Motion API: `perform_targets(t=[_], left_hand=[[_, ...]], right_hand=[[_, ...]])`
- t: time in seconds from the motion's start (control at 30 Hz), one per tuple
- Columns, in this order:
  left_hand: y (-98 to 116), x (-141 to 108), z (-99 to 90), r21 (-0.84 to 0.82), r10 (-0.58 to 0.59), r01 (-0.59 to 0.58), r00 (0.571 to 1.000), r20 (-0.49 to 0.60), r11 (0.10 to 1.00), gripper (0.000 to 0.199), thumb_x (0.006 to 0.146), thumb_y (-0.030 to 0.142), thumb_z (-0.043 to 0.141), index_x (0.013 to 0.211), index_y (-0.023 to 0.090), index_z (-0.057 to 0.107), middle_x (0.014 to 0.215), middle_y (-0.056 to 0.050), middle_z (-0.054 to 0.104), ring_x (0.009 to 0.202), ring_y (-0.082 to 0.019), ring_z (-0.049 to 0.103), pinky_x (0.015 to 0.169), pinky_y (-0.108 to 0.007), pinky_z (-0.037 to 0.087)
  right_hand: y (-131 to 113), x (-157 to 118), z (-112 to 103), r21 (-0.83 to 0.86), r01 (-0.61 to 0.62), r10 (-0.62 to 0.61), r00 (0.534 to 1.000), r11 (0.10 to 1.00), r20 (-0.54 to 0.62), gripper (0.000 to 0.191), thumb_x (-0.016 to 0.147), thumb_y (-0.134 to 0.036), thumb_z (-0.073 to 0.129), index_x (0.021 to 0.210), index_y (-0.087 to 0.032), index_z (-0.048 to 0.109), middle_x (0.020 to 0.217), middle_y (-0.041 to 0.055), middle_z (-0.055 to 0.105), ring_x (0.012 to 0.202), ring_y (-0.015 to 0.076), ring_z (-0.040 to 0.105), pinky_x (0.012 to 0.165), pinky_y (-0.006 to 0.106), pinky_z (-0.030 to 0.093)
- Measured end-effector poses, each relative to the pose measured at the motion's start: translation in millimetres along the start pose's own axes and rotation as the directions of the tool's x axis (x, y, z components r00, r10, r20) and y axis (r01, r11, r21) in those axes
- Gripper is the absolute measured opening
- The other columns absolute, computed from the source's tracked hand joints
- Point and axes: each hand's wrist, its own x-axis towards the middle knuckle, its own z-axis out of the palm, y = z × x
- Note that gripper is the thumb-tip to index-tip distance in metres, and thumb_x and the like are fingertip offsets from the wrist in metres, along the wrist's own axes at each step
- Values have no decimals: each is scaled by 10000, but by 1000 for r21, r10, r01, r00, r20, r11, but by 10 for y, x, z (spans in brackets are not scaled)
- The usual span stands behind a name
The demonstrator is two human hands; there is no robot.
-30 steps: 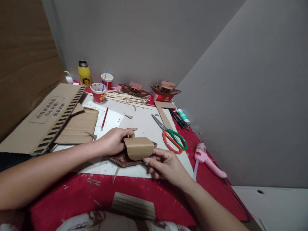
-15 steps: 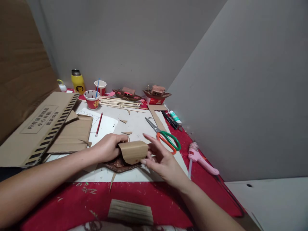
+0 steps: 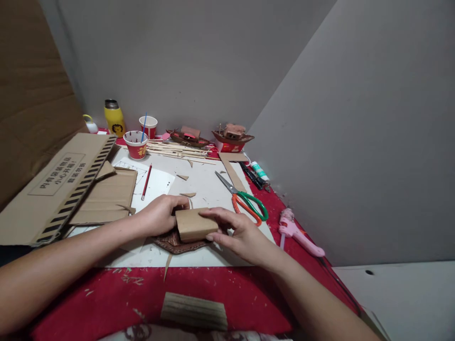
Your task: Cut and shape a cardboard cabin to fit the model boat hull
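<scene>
A bent piece of brown cardboard [image 3: 194, 226] sits over a dark brown model boat hull [image 3: 174, 245] on the white sheet. My right hand [image 3: 236, 232] grips the cardboard's right end, fingers on top and thumb at the near edge. At the left end, my left hand [image 3: 165, 214] is curled against the cardboard and hull; its fingertips are partly hidden behind them. Scissors [image 3: 240, 198] with green and orange handles lie open beyond my right hand.
Flat cardboard [image 3: 53, 184] lies at left, near a red pencil [image 3: 146, 182]. Paper cups [image 3: 135, 148], sticks [image 3: 177, 149] and two finished boats [image 3: 232, 135] stand behind. A pink glue gun [image 3: 298, 237] is at right; a corrugated strip [image 3: 194, 310] lies in front.
My right hand's raised fingers have come down onto the top of the cardboard, which now looks folded, with a flatter top and a front side. My left hand has hardly moved.
</scene>
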Motion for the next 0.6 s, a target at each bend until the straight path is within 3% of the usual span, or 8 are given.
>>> perform_targets(t=[0.1,0.2,0.33,0.5,0.6], left_hand=[[4,8,-49,-124,-45,56,995,94,991,316,665,56,501,939,178,597,790,0,651,724,-155,575,622,-233,388],[11,4,-110,-256,-113,175,965,238,951,462,646,64,516,1090,186,547,789,8,661,656,-138,562,577,-226,381],[-3,-12,-164,-428,-103,270,922,373,863,555,619,51,499,1152,205,488,1049,-67,712,805,-172,628,636,-241,429],[-34,-26,-153,-409,-89,239,931,353,881,547,636,49,484,1162,197,492,1056,-74,716,839,-179,626,677,-253,431],[-44,-30,-132,-358,-79,200,942,325,912,532,658,48,474,1170,189,511,1043,-74,715,834,-180,613,675,-258,429]], right_hand=[[14,0,-42,-49,-22,25,999,999,47,536,829,-225,651,1359,-224,573,1268,91,668,942,221,668,803,343,549],[61,-6,-74,-88,-26,31,998,996,58,538,832,-252,660,1362,-221,576,1254,103,684,981,249,680,826,373,565],[137,-16,-79,-146,30,-26,999,989,34,511,857,-271,656,1355,-187,579,1252,120,685,967,238,690,829,346,569],[170,-31,-119,-298,142,-122,989,944,84,513,915,-306,614,1409,-217,510,1244,132,680,1049,256,668,882,377,552],[132,-20,-173,-478,223,-197,975,850,103,456,926,-350,603,1362,-225,558,1183,161,664,1037,285,645,885,454,540]])
